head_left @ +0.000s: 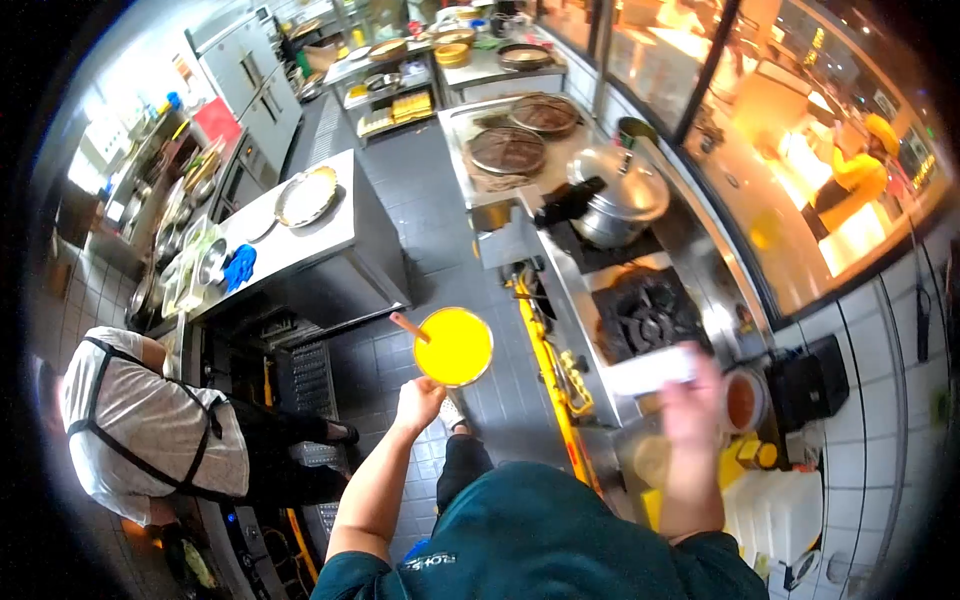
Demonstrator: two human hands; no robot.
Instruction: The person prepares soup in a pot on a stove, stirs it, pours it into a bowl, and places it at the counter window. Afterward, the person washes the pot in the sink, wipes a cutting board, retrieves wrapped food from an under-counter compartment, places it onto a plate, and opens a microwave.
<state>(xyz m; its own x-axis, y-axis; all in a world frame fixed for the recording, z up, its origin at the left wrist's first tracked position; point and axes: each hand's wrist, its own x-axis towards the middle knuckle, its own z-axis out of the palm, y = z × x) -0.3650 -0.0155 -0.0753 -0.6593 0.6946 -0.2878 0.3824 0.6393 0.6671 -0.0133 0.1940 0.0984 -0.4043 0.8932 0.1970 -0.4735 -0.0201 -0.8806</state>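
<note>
While the left hand (420, 403) supports it, the round bowl (491, 352) of yellow contents (457, 347) is located above the aisle floor (430, 245), between the white-topped counter (345, 215) and the stove line. The bowl's mouth faces up toward the camera; its circular outline gives no long axis. The utensil handle (406, 324) projects over the far-left rim, its long axis pointing forward and left. The left fingers are curled together at the near-left edge; whether they grip rim or handle cannot be determined. A white object (645, 372) extends leftward from the right hand (692, 405), long axis roughly crosswise, near the black burner (648, 310). Motion blur obscures the right fingers; their state cannot be determined. Beyond the burner stands a large metal pot (625, 195). At far left, a person in a white shirt (165, 430) leans over the equipment.
</note>
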